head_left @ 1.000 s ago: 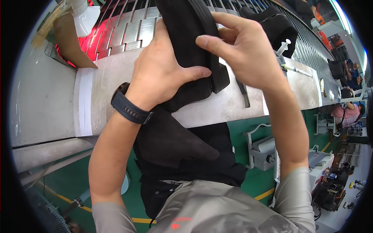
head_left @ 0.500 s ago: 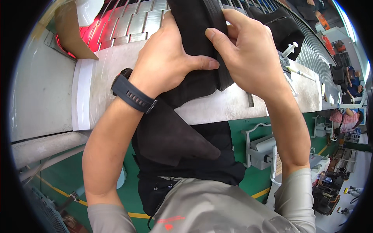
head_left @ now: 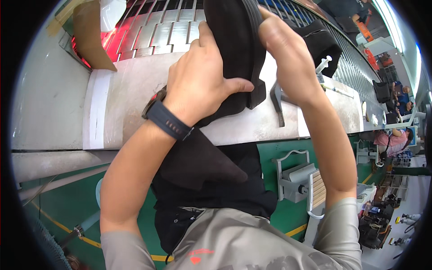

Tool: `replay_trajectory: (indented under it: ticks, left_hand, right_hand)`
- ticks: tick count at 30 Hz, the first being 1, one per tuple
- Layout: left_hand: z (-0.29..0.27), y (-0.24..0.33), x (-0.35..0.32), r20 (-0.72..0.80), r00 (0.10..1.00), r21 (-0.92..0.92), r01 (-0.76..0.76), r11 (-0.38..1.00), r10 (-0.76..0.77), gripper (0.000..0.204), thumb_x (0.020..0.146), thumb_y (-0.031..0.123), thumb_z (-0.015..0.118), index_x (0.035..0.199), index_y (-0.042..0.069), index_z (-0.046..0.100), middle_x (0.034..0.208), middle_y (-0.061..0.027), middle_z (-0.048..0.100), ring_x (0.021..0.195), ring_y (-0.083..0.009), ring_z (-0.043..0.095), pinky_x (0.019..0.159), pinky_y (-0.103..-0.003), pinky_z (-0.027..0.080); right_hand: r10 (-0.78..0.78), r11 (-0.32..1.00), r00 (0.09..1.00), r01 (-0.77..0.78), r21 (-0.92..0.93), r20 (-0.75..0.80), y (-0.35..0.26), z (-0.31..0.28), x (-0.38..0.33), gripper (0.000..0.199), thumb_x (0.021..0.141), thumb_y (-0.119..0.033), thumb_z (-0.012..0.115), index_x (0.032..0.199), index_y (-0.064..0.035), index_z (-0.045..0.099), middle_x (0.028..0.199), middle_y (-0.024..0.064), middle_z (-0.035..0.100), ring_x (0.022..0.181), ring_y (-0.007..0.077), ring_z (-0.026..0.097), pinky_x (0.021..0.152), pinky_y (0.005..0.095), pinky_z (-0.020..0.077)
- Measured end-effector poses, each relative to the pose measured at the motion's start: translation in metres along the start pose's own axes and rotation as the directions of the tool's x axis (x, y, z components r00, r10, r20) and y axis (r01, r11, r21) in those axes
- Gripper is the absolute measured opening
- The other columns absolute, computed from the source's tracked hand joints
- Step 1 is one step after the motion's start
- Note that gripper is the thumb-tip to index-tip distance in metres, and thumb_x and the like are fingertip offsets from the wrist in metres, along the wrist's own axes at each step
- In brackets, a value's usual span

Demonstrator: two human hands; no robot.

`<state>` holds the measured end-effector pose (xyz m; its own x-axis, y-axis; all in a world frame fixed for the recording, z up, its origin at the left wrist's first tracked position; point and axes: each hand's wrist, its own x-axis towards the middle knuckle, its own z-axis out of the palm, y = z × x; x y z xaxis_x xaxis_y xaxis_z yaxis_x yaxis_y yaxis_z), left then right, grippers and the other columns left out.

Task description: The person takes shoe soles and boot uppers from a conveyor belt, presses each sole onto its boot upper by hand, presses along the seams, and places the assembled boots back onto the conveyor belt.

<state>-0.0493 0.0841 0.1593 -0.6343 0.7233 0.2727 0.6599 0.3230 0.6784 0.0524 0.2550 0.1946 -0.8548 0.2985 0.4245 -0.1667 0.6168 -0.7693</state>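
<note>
My left hand (head_left: 202,74) is closed around a black suede-like boot (head_left: 236,49), thumb lying across it near the heel. The boot lies sideways, its thick black sole (head_left: 256,58) on the right side and its soft shaft (head_left: 202,162) hanging over the bench edge toward my lap. My right hand (head_left: 288,58) is beside the sole near the top of the view, blurred by motion; its fingers are partly hidden, so its grip does not show. A dark metal tool with a curved, hammer-like head (head_left: 278,105) lies on the bench below that hand, partly covered by it.
A metal slat conveyor (head_left: 157,29) runs behind the pale bench (head_left: 130,99), with red light at its left beside a brown cardboard flap (head_left: 92,40). Another black boot (head_left: 321,42) and a white syringe (head_left: 323,65) are at right. A grey metal stand (head_left: 294,177) is below.
My right hand has moved up and off the sole's middle, where its thumb pressed before. The boot has turned slightly, showing more of its heel. More of the metal tool is uncovered.
</note>
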Motion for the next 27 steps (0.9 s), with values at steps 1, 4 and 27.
replay_trajectory:
  ticks: [1, 4, 27]
  left_hand:
    - [-0.001, 0.004, -0.003, -0.005, 1.0, -0.008, -0.007, 1.0, 0.007, 0.114, 0.068, 0.026, 0.103, 0.156, -0.001, 0.035, 0.135, -0.0269, 0.068, 0.124, -0.0479, 0.066, 0.101, -0.051, 0.056]
    - [-0.002, 0.01, -0.01, -0.003, 1.0, 0.063, 0.008, 0.998, -0.008, 0.126, 0.065, 0.029, 0.103, 0.162, -0.001, 0.028, 0.135, -0.0267, 0.067, 0.122, -0.048, 0.067, 0.099, -0.051, 0.057]
    - [0.018, 0.027, -0.041, -0.207, 0.952, 0.12, -0.205, 0.971, 0.226, 0.145, 0.057, 0.027, 0.103, 0.168, -0.009, 0.019, 0.135, -0.0274, 0.063, 0.115, -0.0438, 0.066, 0.093, -0.05, 0.054]
  right_hand:
    - [0.041, 0.972, 0.999, -0.035, 0.233, -0.019, 0.001, 0.007, 0.009, 0.071, 0.117, -0.052, 0.037, 0.154, 0.0078, 0.053, 0.145, 0.0186, 0.067, 0.133, 0.0206, 0.065, 0.115, 0.0366, 0.0506]
    - [0.055, 0.79, 0.971, -0.184, 0.585, 0.232, 0.003, 0.01, 0.043, 0.113, 0.099, -0.087, 0.043, 0.173, -0.0034, 0.023, 0.175, 0.0191, 0.033, 0.157, 0.0258, 0.04, 0.131, 0.0352, 0.0298]
    - [0.218, 0.916, 0.966, -0.253, 0.311, 0.141, -0.065, -0.022, 0.027, 0.069, 0.118, -0.048, 0.036, 0.15, 0.0107, 0.055, 0.145, 0.0258, 0.066, 0.132, 0.0271, 0.067, 0.115, 0.0392, 0.0536]
